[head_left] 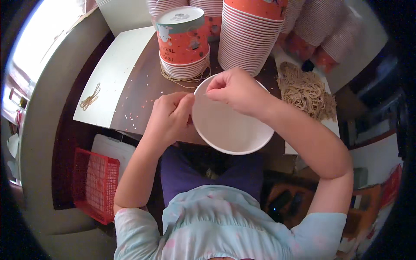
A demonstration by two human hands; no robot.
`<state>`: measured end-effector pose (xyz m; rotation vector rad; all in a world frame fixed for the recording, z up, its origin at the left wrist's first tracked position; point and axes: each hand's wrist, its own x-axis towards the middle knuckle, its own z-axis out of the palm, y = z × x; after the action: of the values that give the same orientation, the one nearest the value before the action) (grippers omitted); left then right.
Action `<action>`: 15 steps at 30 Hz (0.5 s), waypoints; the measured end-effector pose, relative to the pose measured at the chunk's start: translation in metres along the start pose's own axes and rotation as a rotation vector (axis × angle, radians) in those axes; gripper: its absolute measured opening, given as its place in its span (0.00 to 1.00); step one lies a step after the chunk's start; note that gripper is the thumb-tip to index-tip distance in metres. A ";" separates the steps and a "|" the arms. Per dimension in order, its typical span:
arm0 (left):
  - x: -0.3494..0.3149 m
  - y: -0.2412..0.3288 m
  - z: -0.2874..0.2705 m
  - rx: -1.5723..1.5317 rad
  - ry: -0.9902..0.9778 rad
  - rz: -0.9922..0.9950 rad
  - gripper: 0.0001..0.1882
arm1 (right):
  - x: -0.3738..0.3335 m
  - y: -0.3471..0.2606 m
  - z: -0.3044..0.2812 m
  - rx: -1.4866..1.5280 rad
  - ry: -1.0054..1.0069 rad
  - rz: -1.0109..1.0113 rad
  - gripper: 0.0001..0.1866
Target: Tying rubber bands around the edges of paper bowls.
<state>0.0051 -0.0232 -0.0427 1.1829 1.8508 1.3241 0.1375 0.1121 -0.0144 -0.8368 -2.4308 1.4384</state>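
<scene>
A white-lined paper bucket [234, 130] is tilted with its mouth toward me, over the table's near edge and above my lap. My left hand [170, 113] is closed on the bucket's left rim, thumb on top and the other fingers partly hidden behind the wall. Over the far left part of the mouth, my right hand [236, 92] pinches thumb and forefinger together, close to the left thumb. Something tiny and pale shows at those fingertips, too small to name. The bucket's outer side is mostly hidden.
An upside-down orange printed bucket stack [184, 41] has tan cord loops around its base. Beside it rises a tall nested stack [249, 43]. A heap of tan cords [305, 91] lies at right, a small cord bundle [90, 97] at left. Below stands a red plastic basket [96, 184].
</scene>
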 end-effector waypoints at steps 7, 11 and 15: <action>0.003 -0.007 -0.007 -0.141 -0.030 -0.019 0.13 | 0.006 0.010 0.010 -0.005 0.024 -0.076 0.06; 0.009 -0.008 -0.009 -0.118 -0.032 0.018 0.12 | 0.005 0.011 0.010 -0.003 0.036 -0.050 0.06; 0.016 -0.012 -0.013 -0.046 -0.111 0.069 0.12 | 0.005 0.007 0.012 0.017 0.036 -0.023 0.06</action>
<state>-0.0168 -0.0160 -0.0488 1.2800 1.7071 1.3038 0.1306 0.1087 -0.0270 -0.8216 -2.3911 1.4211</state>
